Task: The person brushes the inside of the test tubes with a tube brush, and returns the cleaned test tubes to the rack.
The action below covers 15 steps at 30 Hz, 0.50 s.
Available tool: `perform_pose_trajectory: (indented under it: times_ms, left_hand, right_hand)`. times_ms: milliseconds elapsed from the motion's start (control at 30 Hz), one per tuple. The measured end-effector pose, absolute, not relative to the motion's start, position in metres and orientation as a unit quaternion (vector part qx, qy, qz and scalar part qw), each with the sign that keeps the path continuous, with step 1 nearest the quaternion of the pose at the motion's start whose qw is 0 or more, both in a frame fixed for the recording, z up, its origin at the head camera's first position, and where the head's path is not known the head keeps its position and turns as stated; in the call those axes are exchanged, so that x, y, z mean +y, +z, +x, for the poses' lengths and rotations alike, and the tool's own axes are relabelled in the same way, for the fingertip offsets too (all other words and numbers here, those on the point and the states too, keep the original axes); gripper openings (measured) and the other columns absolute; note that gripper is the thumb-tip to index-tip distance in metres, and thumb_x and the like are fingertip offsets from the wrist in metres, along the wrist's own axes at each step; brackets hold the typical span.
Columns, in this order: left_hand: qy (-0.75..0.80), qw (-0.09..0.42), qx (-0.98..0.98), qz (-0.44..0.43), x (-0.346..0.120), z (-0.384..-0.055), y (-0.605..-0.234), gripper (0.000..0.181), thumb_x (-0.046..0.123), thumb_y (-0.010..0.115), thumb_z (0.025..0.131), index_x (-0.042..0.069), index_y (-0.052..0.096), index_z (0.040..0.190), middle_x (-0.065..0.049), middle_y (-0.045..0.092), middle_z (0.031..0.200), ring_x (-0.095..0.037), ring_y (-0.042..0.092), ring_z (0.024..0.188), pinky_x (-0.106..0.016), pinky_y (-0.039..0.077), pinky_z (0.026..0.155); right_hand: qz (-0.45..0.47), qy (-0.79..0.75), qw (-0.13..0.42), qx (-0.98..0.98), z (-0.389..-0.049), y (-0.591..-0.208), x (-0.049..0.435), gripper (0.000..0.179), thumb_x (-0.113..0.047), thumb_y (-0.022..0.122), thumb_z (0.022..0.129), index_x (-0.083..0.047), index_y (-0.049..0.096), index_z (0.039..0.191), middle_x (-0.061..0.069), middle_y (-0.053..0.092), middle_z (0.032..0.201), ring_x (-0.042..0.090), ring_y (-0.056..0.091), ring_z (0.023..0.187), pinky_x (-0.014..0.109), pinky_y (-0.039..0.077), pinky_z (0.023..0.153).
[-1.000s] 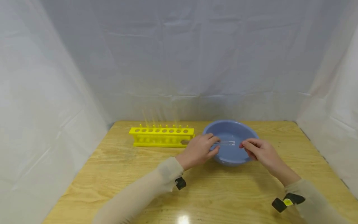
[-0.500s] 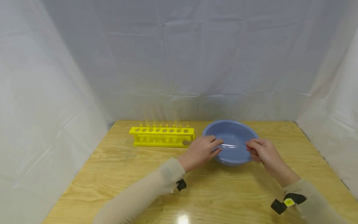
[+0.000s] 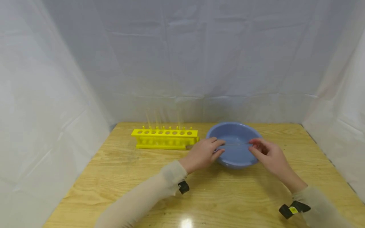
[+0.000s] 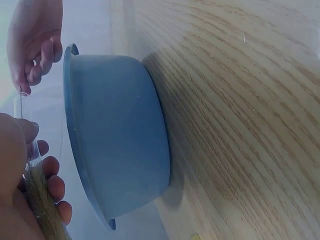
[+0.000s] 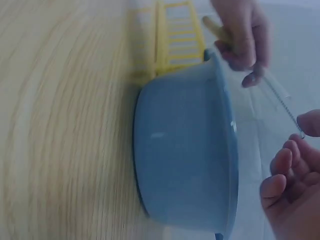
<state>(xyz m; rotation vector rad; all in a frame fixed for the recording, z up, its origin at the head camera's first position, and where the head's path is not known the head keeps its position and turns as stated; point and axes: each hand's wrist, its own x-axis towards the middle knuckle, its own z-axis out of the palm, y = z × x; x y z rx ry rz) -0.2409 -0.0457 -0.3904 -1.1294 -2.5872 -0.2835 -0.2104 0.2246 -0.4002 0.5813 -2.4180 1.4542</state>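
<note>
My left hand (image 3: 203, 153) grips a clear glass test tube (image 4: 33, 152) that lies almost level over the near part of the blue basin (image 3: 236, 158). Inside the tube sits a test tube brush (image 4: 44, 202), its brown bristles toward the closed end, behind my left palm. The brush's twisted wire runs out of the tube's mouth, which faces right. At the end of that wire, my right hand (image 3: 269, 155) pinches between thumb and forefinger, with the other fingers loosely curled in the right wrist view.
Left of the basin stands a yellow test tube rack (image 3: 165, 134) with several clear tubes rising at its back. Both stand toward the back of the wooden table (image 3: 222, 196). White sheeting (image 3: 182, 63) hangs behind and at both sides.
My right hand first moved a little right, away from the left hand, then turned slightly, its fingers now more spread. The left hand shifted slightly right and back, still holding the test tube.
</note>
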Motion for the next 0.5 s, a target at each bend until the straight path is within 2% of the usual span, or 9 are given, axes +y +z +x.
perform_pose_trajectory:
  times_ms: [67, 200, 333, 500]
  left_hand:
    - [-0.105, 0.146, -0.902, -0.394, -0.0465, -0.2404, -0.3889, 0.031, 0.033, 0.052, 0.106, 0.015, 0.063, 0.128, 0.002, 0.065, 0.102, -0.008, 0.058, 0.080, -0.025, 0.052, 0.075]
    - [-0.110, 0.142, -0.899, -0.399, -0.0459, -0.2398, -0.3880, 0.029, 0.032, 0.053, 0.105, 0.015, 0.064, 0.126, 0.002, 0.065, 0.101, -0.008, 0.058, 0.078, -0.023, 0.051, 0.073]
    - [-0.114, 0.135, -0.896, -0.407, -0.0447, -0.2384, -0.3874, 0.028, 0.032, 0.054, 0.105, 0.016, 0.064, 0.126, 0.001, 0.066, 0.103, -0.007, 0.059, 0.079, -0.022, 0.051, 0.072]
    - [-0.110, 0.138, -0.895, -0.410, -0.0444, -0.2377, -0.3877, 0.029, 0.032, 0.055, 0.105, 0.016, 0.065, 0.126, 0.002, 0.067, 0.104, -0.008, 0.060, 0.082, -0.023, 0.052, 0.075]
  right_hand:
    - [0.239, 0.461, 0.201, -0.830, -0.2112, -0.4036, 0.2246, 0.021, -0.004, 0.071, 0.092, -0.008, 0.071, 0.113, -0.001, 0.059, 0.077, 0.008, 0.049, 0.057, 0.020, 0.041, 0.050]
    - [0.291, 0.406, 0.289, -0.817, -0.2134, -0.4057, 0.2262, 0.029, 0.008, 0.076, 0.082, -0.009, 0.071, 0.106, -0.007, 0.058, 0.080, 0.001, 0.046, 0.059, 0.014, 0.039, 0.053]
    - [0.324, 0.375, 0.329, -0.804, -0.2151, -0.4054, 0.2287, 0.029, 0.011, 0.078, 0.077, -0.008, 0.072, 0.097, -0.007, 0.060, 0.081, -0.001, 0.047, 0.065, 0.013, 0.039, 0.058]
    - [0.359, 0.362, 0.353, -0.784, -0.2168, -0.4054, 0.2289, 0.032, 0.014, 0.077, 0.073, -0.008, 0.071, 0.094, -0.006, 0.059, 0.081, -0.002, 0.044, 0.067, 0.012, 0.036, 0.059]
